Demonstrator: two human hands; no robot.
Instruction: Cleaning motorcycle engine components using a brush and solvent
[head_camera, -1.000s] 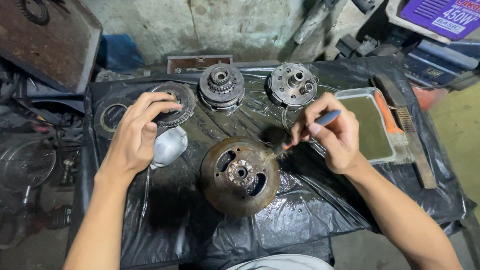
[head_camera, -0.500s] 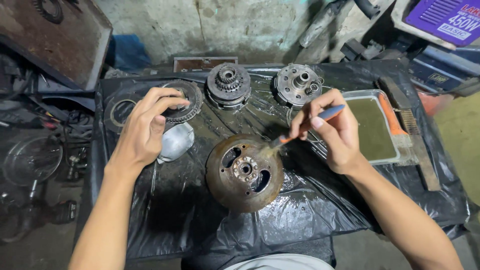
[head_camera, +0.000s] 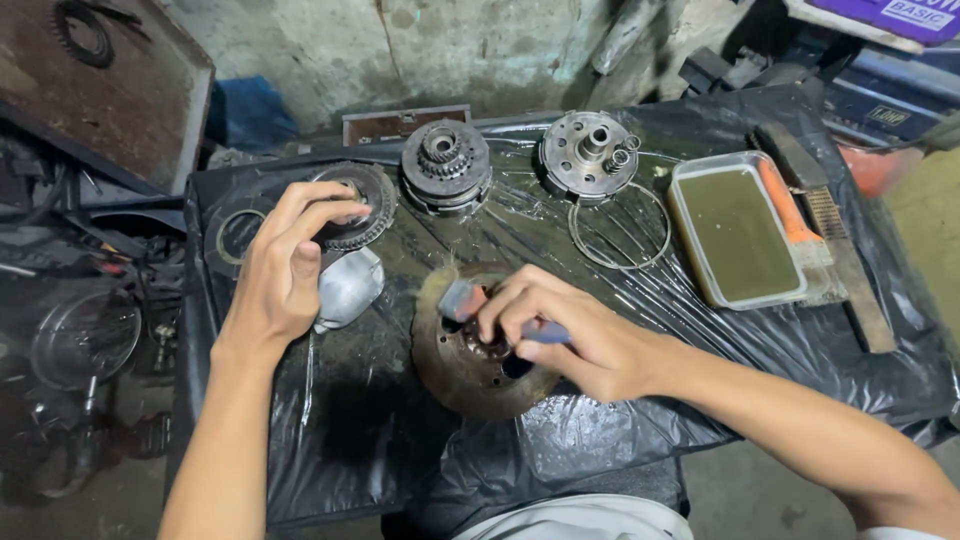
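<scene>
A rusty round clutch drum (head_camera: 452, 362) lies on the black plastic sheet (head_camera: 350, 430) near the table's front. My right hand (head_camera: 565, 330) rests over it, shut on a blue-handled paintbrush (head_camera: 462, 298) whose bristles press on the drum's upper left. My left hand (head_camera: 290, 265) hovers with curled fingers over a toothed ring (head_camera: 358, 205) and a grey metal cover (head_camera: 348, 287), touching neither clearly.
At the back stand a geared clutch assembly (head_camera: 445, 165) and a pressure plate (head_camera: 588, 152). A thin wire ring (head_camera: 620, 228) lies beside a clear tray of greenish liquid (head_camera: 738, 232). A wire brush with an orange handle (head_camera: 800, 215) lies at its right. Clutter fills the floor at left.
My right hand has swung left and down from beside the drum onto its top, carrying the brush across it. The left hand stays near the toothed ring.
</scene>
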